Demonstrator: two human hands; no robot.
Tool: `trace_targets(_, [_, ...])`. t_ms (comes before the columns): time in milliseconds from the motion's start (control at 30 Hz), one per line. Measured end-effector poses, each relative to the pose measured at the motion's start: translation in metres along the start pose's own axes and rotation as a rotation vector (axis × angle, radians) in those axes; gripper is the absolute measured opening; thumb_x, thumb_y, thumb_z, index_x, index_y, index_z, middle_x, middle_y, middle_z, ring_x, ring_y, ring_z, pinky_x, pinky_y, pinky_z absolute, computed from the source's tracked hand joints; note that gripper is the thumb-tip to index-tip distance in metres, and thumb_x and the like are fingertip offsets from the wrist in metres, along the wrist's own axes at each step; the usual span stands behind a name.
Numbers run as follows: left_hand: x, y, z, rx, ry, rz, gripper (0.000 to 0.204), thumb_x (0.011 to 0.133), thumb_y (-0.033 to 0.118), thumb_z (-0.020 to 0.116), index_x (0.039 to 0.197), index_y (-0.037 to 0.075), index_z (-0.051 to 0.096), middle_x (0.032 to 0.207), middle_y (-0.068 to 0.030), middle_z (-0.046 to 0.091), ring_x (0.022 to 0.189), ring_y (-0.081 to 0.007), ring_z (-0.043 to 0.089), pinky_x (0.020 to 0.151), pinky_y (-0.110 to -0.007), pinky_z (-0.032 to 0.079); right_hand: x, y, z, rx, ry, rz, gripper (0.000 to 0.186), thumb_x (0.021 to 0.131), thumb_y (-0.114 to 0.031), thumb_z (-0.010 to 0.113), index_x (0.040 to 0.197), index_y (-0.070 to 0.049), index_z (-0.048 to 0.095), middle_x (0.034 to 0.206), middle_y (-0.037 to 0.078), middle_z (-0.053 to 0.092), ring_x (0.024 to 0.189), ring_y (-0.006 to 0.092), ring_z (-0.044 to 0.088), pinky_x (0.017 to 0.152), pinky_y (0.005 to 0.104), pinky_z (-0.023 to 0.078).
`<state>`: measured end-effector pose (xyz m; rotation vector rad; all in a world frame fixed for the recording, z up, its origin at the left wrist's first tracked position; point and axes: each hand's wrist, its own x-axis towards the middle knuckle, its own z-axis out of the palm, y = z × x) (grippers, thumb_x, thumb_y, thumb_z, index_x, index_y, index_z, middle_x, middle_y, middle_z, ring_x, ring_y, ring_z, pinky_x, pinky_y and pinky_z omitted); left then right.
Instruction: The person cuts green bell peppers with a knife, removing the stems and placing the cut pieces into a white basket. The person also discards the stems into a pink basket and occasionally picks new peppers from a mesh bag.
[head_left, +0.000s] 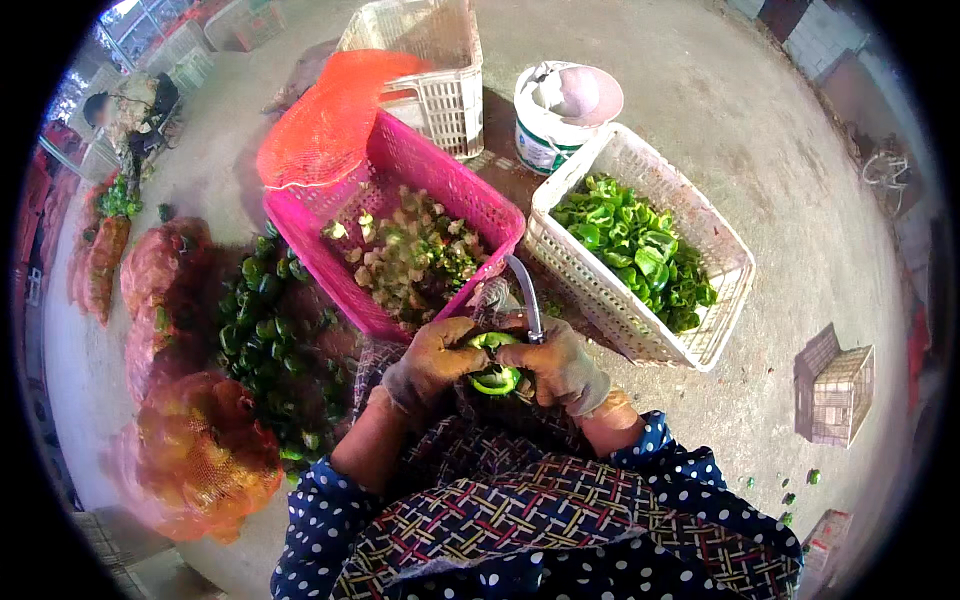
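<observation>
In front of my lap, a hollowed green bell pepper point(495, 381) is held between my two gloved hands, its opened inside showing. My left hand point(432, 362) is closed around its left side. My right hand point(562, 368) grips the right side, thumb pressed against the pepper, and also holds a knife with a curved metal blade point(529, 292) that points up and away. Just beyond stands a pink crate point(325, 262) with pale pepper cores point(415, 255) in it. To its right, a white crate point(633, 342) holds cut green peppers point(640, 245).
Whole peppers point(265, 320) lie heaped at left beside mesh sacks point(205, 450). Red netting point(325, 120) drapes over the pink crate's far corner. A white crate point(455, 100) and a bucket point(540, 152) stand behind. Another person point(135, 115) sits far left. A small crate point(843, 395) lies right.
</observation>
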<state>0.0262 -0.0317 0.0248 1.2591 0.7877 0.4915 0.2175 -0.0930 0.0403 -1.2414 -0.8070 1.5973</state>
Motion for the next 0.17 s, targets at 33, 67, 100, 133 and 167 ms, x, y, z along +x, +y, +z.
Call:
trace_targets(33, [-0.001,0.009,0.003,-0.069,0.017,-0.016,0.027,0.076,0.014,0.067,0.097,-0.001,0.062,0.086,-0.0063,0.064,0.08,-0.0143,0.06,0.07,-0.029,0.048,0.002,-0.001,-0.003,0.005,0.01,0.039,0.034,0.074,-0.002,0.07,0.106,0.002,0.063,0.097,0.009,0.065,0.085,0.0152,0.059,0.076,0.0277,0.048])
trace_targets(67, [-0.002,0.012,0.005,-0.137,0.034,-0.032,0.027,0.077,0.015,0.066,0.098,-0.001,0.062,0.088,-0.0061,0.065,0.079,-0.0154,0.061,0.071,-0.029,0.049,0.002,0.0,-0.005,0.009,0.02,0.079,0.034,0.074,-0.002,0.07,0.107,0.002,0.063,0.098,0.009,0.065,0.086,0.0157,0.059,0.077,0.0273,0.048])
trace_targets(100, [0.001,-0.007,0.001,-0.366,0.016,-0.052,0.031,0.077,0.016,0.067,0.102,-0.001,0.062,0.09,-0.0078,0.066,0.08,-0.0171,0.062,0.074,-0.03,0.05,0.0,0.002,-0.007,0.015,0.023,0.095,0.036,0.075,-0.004,0.068,0.11,0.002,0.061,0.1,0.01,0.065,0.089,0.0175,0.06,0.08,0.0294,0.048])
trace_targets(133, [0.003,-0.014,-0.002,-0.591,0.004,-0.075,0.035,0.078,0.017,0.067,0.107,-0.001,0.062,0.093,-0.0094,0.066,0.081,-0.0189,0.063,0.076,-0.031,0.051,0.003,0.0,-0.008,0.017,0.02,0.098,0.038,0.077,-0.005,0.066,0.114,0.003,0.059,0.102,0.011,0.065,0.092,0.0192,0.061,0.084,0.0314,0.048])
trace_targets(167, [0.001,-0.019,-0.006,-0.593,0.035,-0.074,0.039,0.077,0.017,0.068,0.111,-0.002,0.061,0.095,-0.0116,0.066,0.082,-0.0201,0.064,0.077,-0.032,0.052,0.005,-0.001,-0.009,0.02,0.017,0.1,0.04,0.078,-0.006,0.064,0.117,0.003,0.057,0.104,0.012,0.065,0.095,0.021,0.062,0.087,0.0335,0.049])
